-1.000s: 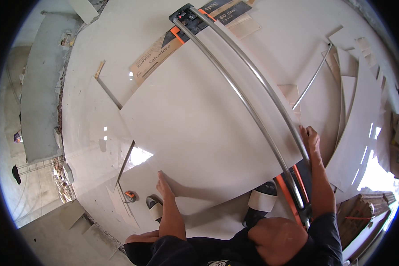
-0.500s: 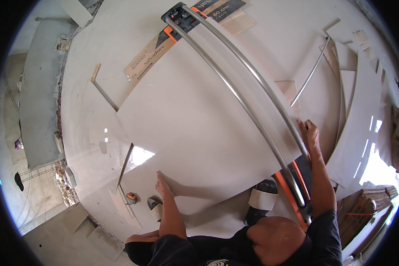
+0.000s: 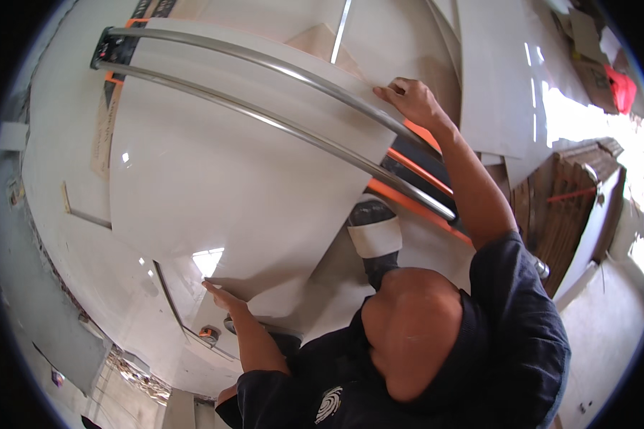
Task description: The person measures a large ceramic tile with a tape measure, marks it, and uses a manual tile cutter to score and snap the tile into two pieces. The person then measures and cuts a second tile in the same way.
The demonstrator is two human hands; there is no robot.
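A large pale tile (image 3: 265,193) lies across a manual tile cutter and beneath its two steel rails (image 3: 293,129). At the tile's near-left edge is my left hand (image 3: 225,297), closed on the edge with part of its fingers hidden. My right hand (image 3: 415,104), its fingers curled, pinches the tile's right edge just beyond the outer rail. Past the tile's near end, the cutter's black and orange base (image 3: 422,168) shows below my right forearm. The black end block (image 3: 111,46) of the cutter stands at the far left.
My sandalled foot (image 3: 376,232) rests beside the cutter's near end. A tape measure (image 3: 209,334) lies on the floor at lower left. Large slabs (image 3: 497,79) stand at the right, near a stack of brown boards (image 3: 572,207). A thin metal bar (image 3: 341,28) lies beyond the tile.
My view has turned right, so the cutter now runs more sideways across the picture. Both hands stay at about the same places on the tile, which shows no clear shift against the cutter.
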